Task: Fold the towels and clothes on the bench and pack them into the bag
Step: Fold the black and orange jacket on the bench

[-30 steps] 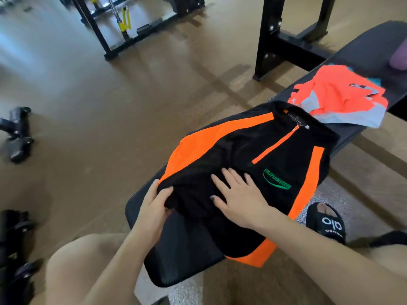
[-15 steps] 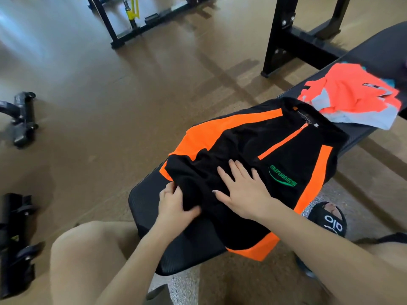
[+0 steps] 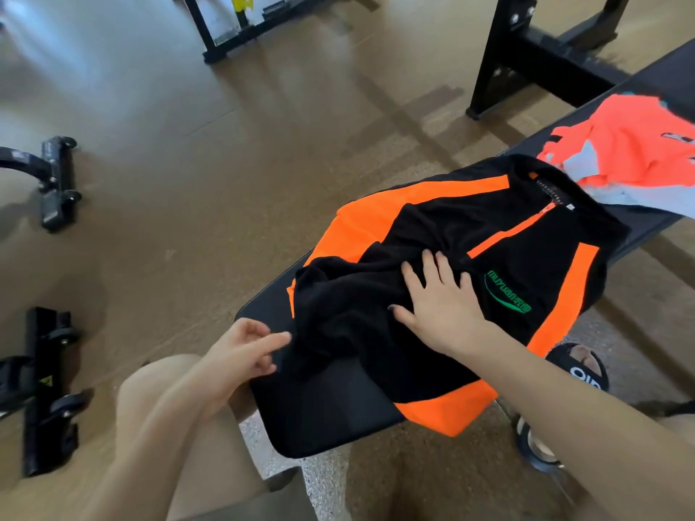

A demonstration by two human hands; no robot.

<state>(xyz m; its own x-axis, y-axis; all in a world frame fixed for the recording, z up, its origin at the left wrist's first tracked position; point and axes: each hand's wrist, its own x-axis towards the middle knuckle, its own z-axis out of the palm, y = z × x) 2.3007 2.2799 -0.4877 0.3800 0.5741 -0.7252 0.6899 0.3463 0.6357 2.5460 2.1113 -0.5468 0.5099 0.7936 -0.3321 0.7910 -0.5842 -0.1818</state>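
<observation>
A black jacket with orange panels and a green logo (image 3: pixel 462 257) lies on the black bench (image 3: pixel 331 408), its near sleeve bunched over the body. My right hand (image 3: pixel 440 298) presses flat on the jacket's middle, fingers spread. My left hand (image 3: pixel 244 351) hovers just left of the bunched sleeve, fingers loosely curled and holding nothing, fingertips close to the fabric. Further along the bench lies a neon orange and pale blue garment (image 3: pixel 624 159), loosely folded. No bag is in view.
Black gym equipment frames (image 3: pixel 526 58) stand on the brown floor beyond the bench. Wheeled black pieces (image 3: pixel 56 182) lie on the floor at left. My bare knees are at the bottom, and a black slipper (image 3: pixel 579 370) is to the right of the bench.
My left hand has let go of the black sleeve and drawn back to the left. The sleeve now lies bunched across the jacket. My right hand stays pressed on the jacket.
</observation>
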